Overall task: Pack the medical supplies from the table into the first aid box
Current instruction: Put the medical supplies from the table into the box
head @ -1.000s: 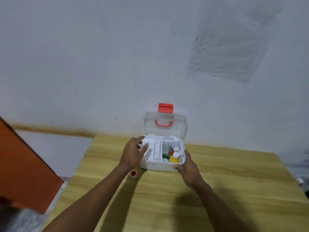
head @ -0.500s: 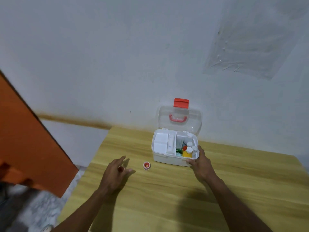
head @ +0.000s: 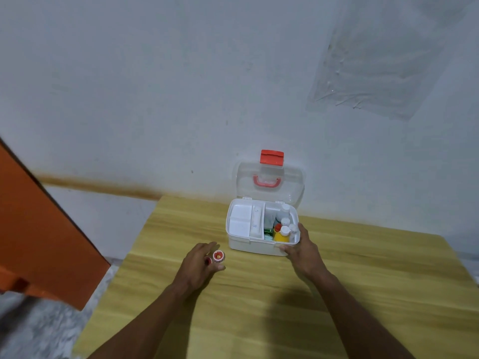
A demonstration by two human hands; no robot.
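Observation:
The white first aid box [head: 248, 246] stands open at the far side of the wooden table [head: 363, 294], its clear lid [head: 293, 187] upright against the wall. A white tray fills its left half. Several white-capped bottles and a yellow bottle [head: 281, 237] stand in its right half. My right hand [head: 302, 251] grips the box's front right corner. My left hand [head: 198, 266] lies on the table left of the box, with a small red item [head: 208, 261] between its fingers. A small round red-and-white tin [head: 219, 256] sits at its fingertips, touching them.
An orange panel [head: 39, 229] leans at the left, beyond the table's left edge. The white wall stands right behind the box. Grey floor shows at the lower left.
My left hand came off the box tray, dropped to the table at the left, picked up a small red item, then slid right to the round tin. My right hand stayed on the box.

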